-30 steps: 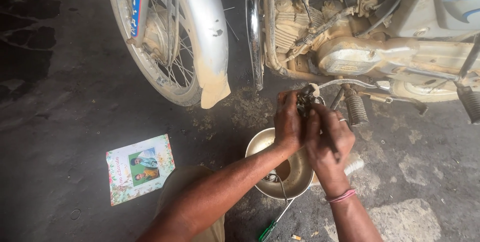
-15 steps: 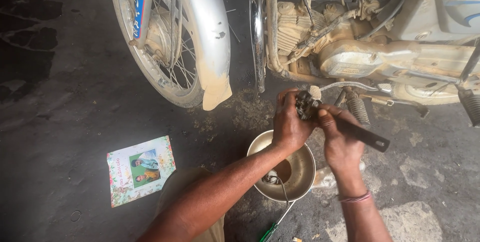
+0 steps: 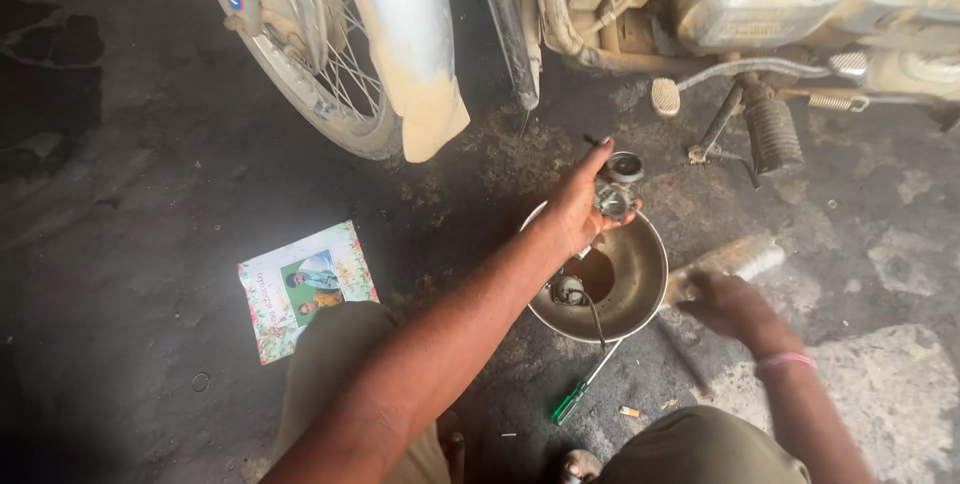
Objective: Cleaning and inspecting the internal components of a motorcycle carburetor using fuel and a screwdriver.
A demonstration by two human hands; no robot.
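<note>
The person is crouching on a dark, oily floor (image 3: 150,274) beside a dusty motorcycle (image 3: 760,4), and the step in hand appears to be the handling of a small engine part over a catch basin. The left hand (image 3: 578,206) is gripping a small grey metal carburettor (image 3: 616,186), its fingers curled closed around the body while the round open throat is pointing toward twelve o'clock; the part is hanging just above the rim of a round brass-coloured bowl (image 3: 640,274), at the bowl's twelve o'clock edge. Inside the bowl a small metal piece (image 3: 570,290) with a thin wire is lying at about nine o'clock. The right hand (image 3: 728,306) is hovering low over the floor at the bowl's three o'clock, blurred, so how far its fingers are opening cannot be told; it is reaching near a dark rod-like tool (image 3: 688,356) on the ground (too smeared to name with any certainty). A green-handled screwdriver (image 3: 588,388) is lying at the bowl's six o'clock, tip toward the bowl. A printed card (image 3: 305,289) is resting well apart at nine o'clock. Judging from this, the next move is calling for the right hand to close securely on a tool while the left keeps the carburettor steady over the bowl.
</note>
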